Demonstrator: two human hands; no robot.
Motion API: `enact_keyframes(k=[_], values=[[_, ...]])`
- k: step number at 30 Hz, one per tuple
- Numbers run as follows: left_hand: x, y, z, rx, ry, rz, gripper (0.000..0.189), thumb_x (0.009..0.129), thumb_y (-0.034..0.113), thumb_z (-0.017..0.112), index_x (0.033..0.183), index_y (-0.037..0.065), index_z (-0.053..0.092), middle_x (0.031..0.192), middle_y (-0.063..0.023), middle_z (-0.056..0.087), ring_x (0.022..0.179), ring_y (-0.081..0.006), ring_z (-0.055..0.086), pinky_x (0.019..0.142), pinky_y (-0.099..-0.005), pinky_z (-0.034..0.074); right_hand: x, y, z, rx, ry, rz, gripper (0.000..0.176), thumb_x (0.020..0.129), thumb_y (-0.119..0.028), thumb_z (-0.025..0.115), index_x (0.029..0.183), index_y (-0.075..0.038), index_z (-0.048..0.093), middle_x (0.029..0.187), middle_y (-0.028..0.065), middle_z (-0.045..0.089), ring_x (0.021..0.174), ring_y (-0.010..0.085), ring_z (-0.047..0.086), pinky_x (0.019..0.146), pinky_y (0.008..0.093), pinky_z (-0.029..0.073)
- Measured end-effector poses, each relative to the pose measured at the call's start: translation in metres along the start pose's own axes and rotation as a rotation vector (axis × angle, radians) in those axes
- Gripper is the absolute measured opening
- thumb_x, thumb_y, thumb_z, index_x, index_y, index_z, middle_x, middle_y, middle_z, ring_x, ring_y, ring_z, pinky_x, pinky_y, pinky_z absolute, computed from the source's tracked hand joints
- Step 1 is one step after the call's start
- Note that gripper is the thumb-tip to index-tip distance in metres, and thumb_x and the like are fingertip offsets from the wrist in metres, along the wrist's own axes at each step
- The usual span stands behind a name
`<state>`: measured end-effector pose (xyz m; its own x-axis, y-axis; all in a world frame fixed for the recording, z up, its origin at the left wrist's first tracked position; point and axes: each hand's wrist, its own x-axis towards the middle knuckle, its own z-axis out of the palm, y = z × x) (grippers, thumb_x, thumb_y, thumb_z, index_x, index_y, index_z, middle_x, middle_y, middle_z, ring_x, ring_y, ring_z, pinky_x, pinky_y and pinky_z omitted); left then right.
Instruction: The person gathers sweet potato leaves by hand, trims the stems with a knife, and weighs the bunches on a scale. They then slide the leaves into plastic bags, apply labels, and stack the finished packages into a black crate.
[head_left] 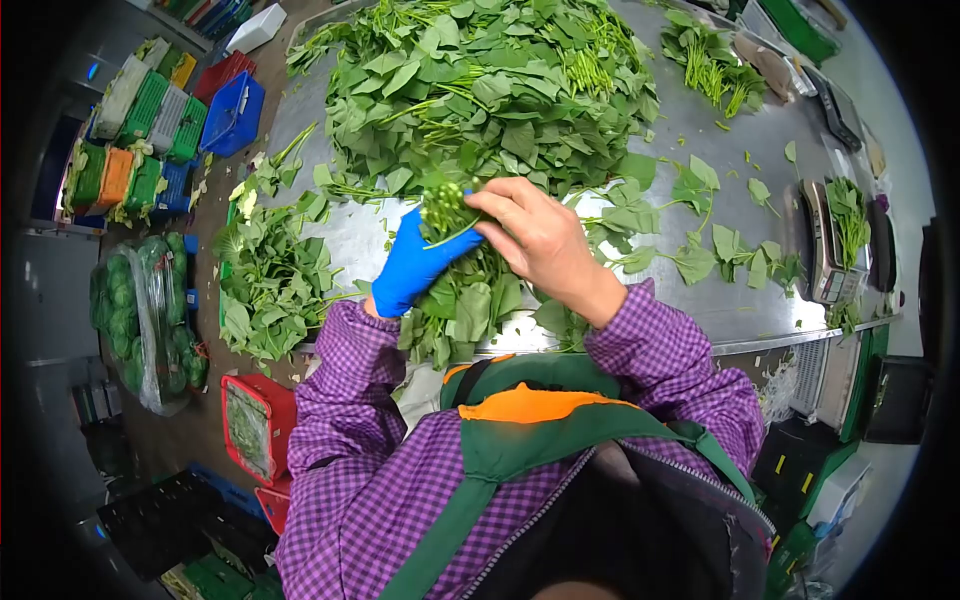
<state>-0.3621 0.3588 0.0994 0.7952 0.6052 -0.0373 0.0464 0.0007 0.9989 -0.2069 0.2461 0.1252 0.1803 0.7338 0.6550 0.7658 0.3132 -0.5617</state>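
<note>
Gripped shut: gloved left hand (412, 265) wraps bunch of greens (465, 305), fingertips hidden; right hand (535, 238) curls over, pinching its stem ends.

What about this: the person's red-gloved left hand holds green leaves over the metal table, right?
No. The head view shows a blue glove on the left hand, not red; it holds the green leaves over the metal table.

Purple checked sleeves (345, 400); blue-gloved left hand (412, 265); perhaps apron (520, 440).

Head camera looks steeply down, close over the table (730, 290); edges seemingly fisheye-warped.
</note>
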Motion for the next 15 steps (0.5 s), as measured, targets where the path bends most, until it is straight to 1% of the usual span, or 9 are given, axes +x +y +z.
enact_keyframes(k=[1,3,6,9,10,11,12,14,15], values=[[0.000,-0.003,0.001,0.095,-0.053,-0.017,0.041,0.080,0.014,0.070,0.117,0.001,0.057,0.105,-0.0049,0.064,0.093,-0.0116,0.060,0.083,-0.0263,0.048,-0.002,0.008,0.003,-0.017,-0.020,-0.023,0.029,0.074,-0.004,0.067,0.101,-0.008,0.060,0.097,0.0090,0.059,0.078,0.0269,0.062,0.066,0.0331,0.051],[-0.004,-0.001,0.009,0.075,-0.048,-0.017,0.040,0.080,0.013,0.070,0.116,0.001,0.058,0.104,-0.0047,0.064,0.093,-0.0115,0.059,0.083,-0.0259,0.047,-0.001,0.013,-0.001,-0.040,-0.016,-0.044,0.018,0.074,-0.002,0.065,0.091,-0.006,0.059,0.090,0.0089,0.060,0.076,0.0272,0.062,0.065,0.0333,0.051],[-0.006,0.002,0.015,0.010,-0.046,-0.012,0.038,0.081,0.011,0.069,0.116,0.002,0.057,0.104,-0.0043,0.063,0.095,-0.0124,0.059,0.084,-0.0265,0.047,-0.002,0.017,-0.011,0.081,0.028,0.036,0.017,0.074,-0.002,0.064,0.090,-0.006,0.060,0.090,0.0093,0.059,0.075,0.0271,0.062,0.064,0.0323,0.051],[-0.007,0.007,0.017,-0.400,-0.014,-0.175,0.039,0.081,0.009,0.066,0.119,0.003,0.054,0.106,-0.0042,0.061,0.095,-0.0136,0.058,0.083,-0.0285,0.048,0.000,0.011,-0.013,0.018,-0.009,0.014,0.017,0.076,-0.007,0.065,0.092,-0.006,0.059,0.089,0.0095,0.059,0.082,0.0260,0.061,0.067,0.0331,0.050],[-0.007,0.005,0.018,-0.399,-0.019,-0.177,0.039,0.081,0.009,0.066,0.119,0.003,0.054,0.106,-0.0042,0.061,0.095,-0.0136,0.058,0.083,-0.0285,0.048,0.001,0.009,-0.011,-0.056,-0.023,-0.037,0.018,0.076,-0.008,0.065,0.093,-0.006,0.059,0.088,0.0094,0.059,0.085,0.0257,0.060,0.069,0.0338,0.050],[-0.005,0.003,0.020,-0.381,-0.044,-0.210,0.039,0.081,0.009,0.066,0.118,0.003,0.054,0.106,-0.0040,0.061,0.094,-0.0132,0.058,0.082,-0.0284,0.048,-0.005,0.010,-0.008,-0.025,-0.118,0.023,0.019,0.076,-0.011,0.066,0.093,-0.006,0.058,0.086,0.0083,0.058,0.087,0.0251,0.058,0.070,0.0348,0.048],[-0.006,0.000,0.021,-0.367,-0.058,-0.242,0.038,0.081,0.008,0.066,0.117,0.003,0.054,0.105,-0.0038,0.060,0.094,-0.0129,0.058,0.082,-0.0284,0.048,-0.007,0.013,-0.007,-0.026,-0.117,0.025,0.019,0.076,-0.011,0.066,0.093,-0.006,0.058,0.086,0.0083,0.058,0.087,0.0251,0.058,0.070,0.0348,0.048],[-0.006,-0.004,0.024,-0.247,-0.057,-0.201,0.037,0.081,0.009,0.067,0.115,0.003,0.054,0.104,-0.0039,0.060,0.094,-0.0125,0.057,0.081,-0.0287,0.048,-0.008,0.022,-0.009,-0.068,-0.233,0.035,0.018,0.076,-0.012,0.066,0.091,-0.006,0.057,0.084,0.0073,0.057,0.084,0.0259,0.058,0.068,0.0344,0.048],[-0.008,-0.005,0.024,-0.274,-0.075,-0.228,0.040,0.080,0.010,0.068,0.116,0.003,0.054,0.106,-0.0044,0.060,0.095,-0.0125,0.056,0.082,-0.0287,0.048,-0.009,0.023,-0.010,0.002,-0.218,0.040,0.014,0.079,-0.010,0.065,0.088,-0.005,0.056,0.081,0.0070,0.058,0.078,0.0219,0.059,0.065,0.0311,0.048]])
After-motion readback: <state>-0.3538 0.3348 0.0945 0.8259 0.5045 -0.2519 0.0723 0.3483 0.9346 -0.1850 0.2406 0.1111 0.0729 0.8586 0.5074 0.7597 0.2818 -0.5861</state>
